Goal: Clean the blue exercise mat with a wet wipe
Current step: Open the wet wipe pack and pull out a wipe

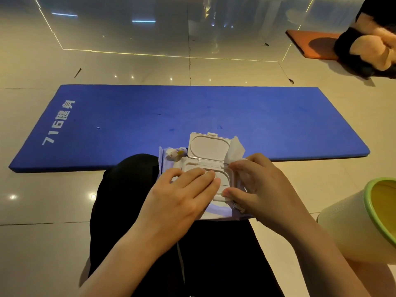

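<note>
The blue mat (192, 121) lies flat on the floor (321, 185). The left hand (182, 200) presses the wipe pack (211, 168) (lid up) with straight fingers; the right hand's (257, 189) grip pinches a wet wipe (235, 150).

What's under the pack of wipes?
The wipes pack rests on the person's dark-clothed lap. Past it lies the blue mat. The hands hide much of the pack.
</note>
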`<state>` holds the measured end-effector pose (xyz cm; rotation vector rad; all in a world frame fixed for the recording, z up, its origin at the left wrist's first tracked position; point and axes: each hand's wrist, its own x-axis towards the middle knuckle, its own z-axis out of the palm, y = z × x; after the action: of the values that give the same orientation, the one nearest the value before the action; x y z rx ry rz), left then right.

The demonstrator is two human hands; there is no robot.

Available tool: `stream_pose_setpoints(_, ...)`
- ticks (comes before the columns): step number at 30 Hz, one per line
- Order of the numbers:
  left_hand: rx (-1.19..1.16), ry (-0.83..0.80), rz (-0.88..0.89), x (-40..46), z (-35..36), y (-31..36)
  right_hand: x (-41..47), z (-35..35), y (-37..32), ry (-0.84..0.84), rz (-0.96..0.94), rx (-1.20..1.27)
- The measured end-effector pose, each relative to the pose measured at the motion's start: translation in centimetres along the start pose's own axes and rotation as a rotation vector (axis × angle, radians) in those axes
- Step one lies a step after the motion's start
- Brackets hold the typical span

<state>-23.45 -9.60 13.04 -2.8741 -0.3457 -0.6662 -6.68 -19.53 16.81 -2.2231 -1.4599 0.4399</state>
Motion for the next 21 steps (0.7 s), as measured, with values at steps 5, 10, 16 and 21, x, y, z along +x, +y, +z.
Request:
stream_pose_setpoints(5,-0.053,-0.069,-0.013,0.1,0.0,0.0,-0.1,-0.1,0.1,-0.006,-0.013,-0.006)
stream_pose_setpoints(10,-0.504,0.026,-0.254,0.3,-0.8,-0.3,0.6,-0.7,1.3,0.2,-0.007,0.105)
stream_pose_setpoints(16,-0.583,0.152,-0.638,2.5,-2.3,-2.7,4.4,-1.3,2.5,0.266,0.116,-0.087)
stream_pose_setpoints(21,-0.865,0.057,-0.774,2.5,-1.7,-3.6,4.7,-1.6,0.8,0.195,-0.066,0.284)
